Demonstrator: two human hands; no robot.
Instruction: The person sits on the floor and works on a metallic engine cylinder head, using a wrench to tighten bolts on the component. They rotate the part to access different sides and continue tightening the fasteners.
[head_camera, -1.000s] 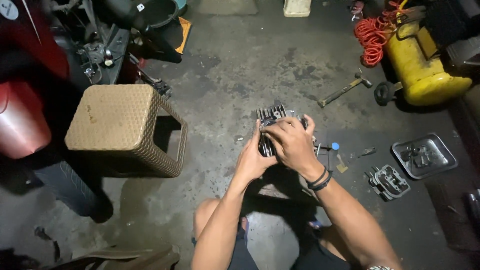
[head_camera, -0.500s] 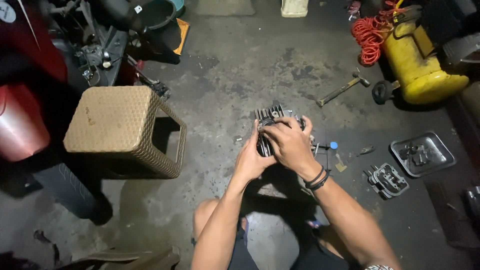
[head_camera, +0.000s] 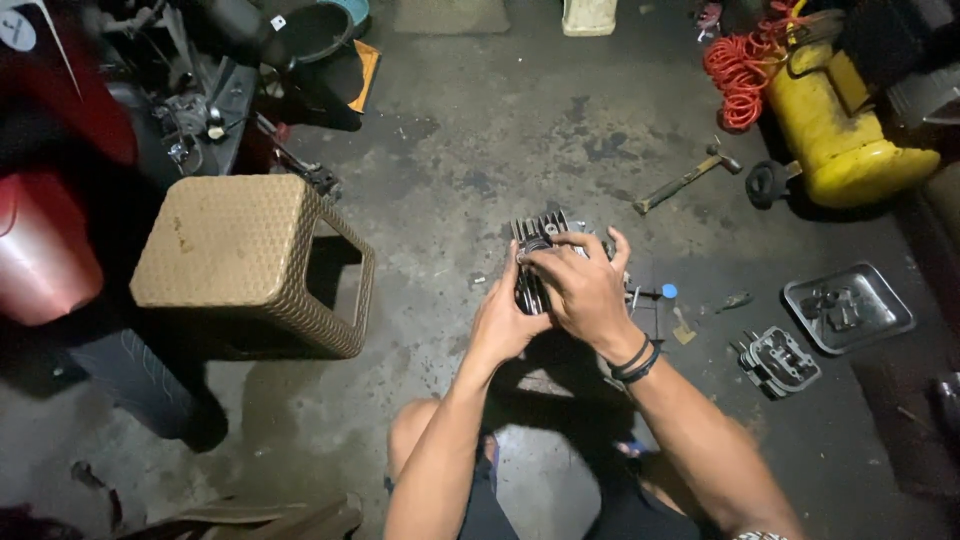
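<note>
A person is sitting low over a dirty grey floor (head_camera: 520, 130), and both bare arms are reaching out in front.

The two hands are holding a dark metal engine part (head_camera: 535, 250) with thin fins, up off the floor, about in the middle of the view. The left hand (head_camera: 505, 320) is cupping the part from below and from the left, with its fingers curled around it. The right hand (head_camera: 585, 290) is lying over the top of the part, fingers bent and closed on it. Black bands are sitting on the right wrist.

A tan woven stool (head_camera: 250, 265) is standing to the left, well apart from the hands. Just beside the right hand, a small tool with a blue tip (head_camera: 668, 292) is lying on the floor. Farther right, a grey metal cover (head_camera: 778, 360) is lying near a metal tray (head_camera: 890, 320) that is holding small dark bits. A hammer (head_camera: 688, 178) is lying beyond the hands, toward a yellow tank (head_camera: 845, 140) with an orange hose (head_camera: 745, 70) coiled next to it. A red motorbike (head_camera: 60, 130) is standing at the far left edge.
</note>
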